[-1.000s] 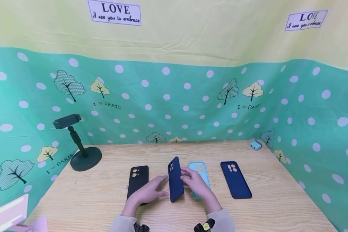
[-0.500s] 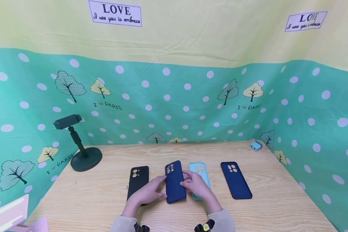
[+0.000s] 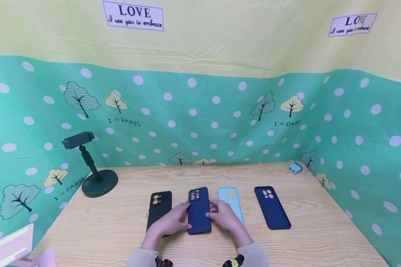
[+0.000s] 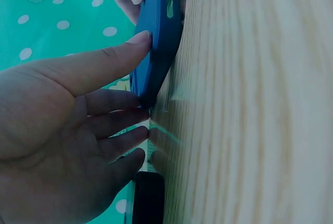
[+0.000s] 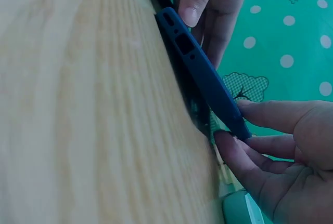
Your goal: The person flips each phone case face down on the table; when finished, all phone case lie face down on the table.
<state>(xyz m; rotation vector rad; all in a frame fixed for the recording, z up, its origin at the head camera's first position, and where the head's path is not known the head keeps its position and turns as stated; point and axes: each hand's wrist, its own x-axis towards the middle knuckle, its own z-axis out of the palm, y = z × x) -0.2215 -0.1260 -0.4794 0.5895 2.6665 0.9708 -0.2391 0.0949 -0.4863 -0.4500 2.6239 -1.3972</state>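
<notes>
Just left of light-blue case (image 3: 234, 202): navy phone case (image 3: 199, 214), long axis front to back between hands, right edge raised. Right hand (image 3: 224, 216), nearer light-blue case, pinches right edge; left hand (image 3: 169, 222), farther, touches left edge, fingers extended.

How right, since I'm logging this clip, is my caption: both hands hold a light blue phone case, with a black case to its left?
The colour is wrong: it's a dark blue phone case, as the head view shows. The rest stands.
</notes>
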